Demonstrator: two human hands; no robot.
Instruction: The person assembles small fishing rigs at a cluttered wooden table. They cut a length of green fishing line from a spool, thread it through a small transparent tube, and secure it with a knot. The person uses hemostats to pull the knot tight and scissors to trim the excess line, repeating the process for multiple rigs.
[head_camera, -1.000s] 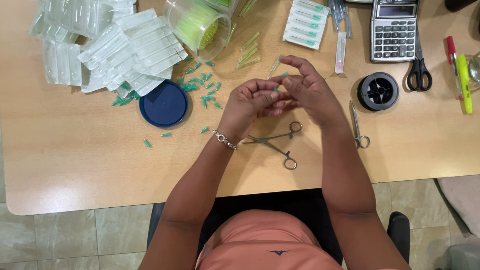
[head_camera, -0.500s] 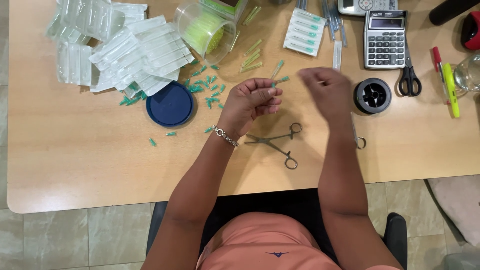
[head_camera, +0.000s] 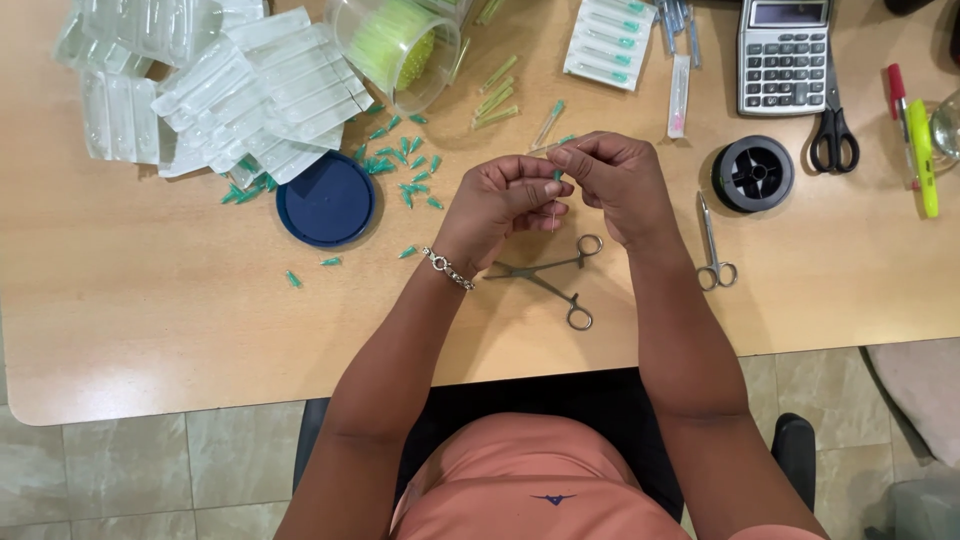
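Note:
My left hand (head_camera: 500, 205) and my right hand (head_camera: 620, 180) meet above the wooden table (head_camera: 150, 320), fingertips together. Between them they pinch a small needle with a green hub (head_camera: 557, 176); its thin shaft points down from the fingers. The right thumb and forefinger also touch a clear cap (head_camera: 545, 148) at the top. Steel forceps (head_camera: 550, 275) lie on the table just below the hands. Loose green needle hubs (head_camera: 405, 165) are scattered to the left of my left hand. A bracelet sits on my left wrist.
A dark blue round lid (head_camera: 325, 200) lies left, beside a pile of clear blister packs (head_camera: 240, 85) and a tipped clear jar (head_camera: 395, 40). To the right lie small scissors (head_camera: 712, 245), a black wire spool (head_camera: 752, 172), a calculator (head_camera: 783, 55), black scissors (head_camera: 832, 130) and markers (head_camera: 915, 140).
My right hand, which had drawn away to the right half a second ago, has come back to my left hand, and both now pinch the needle together.

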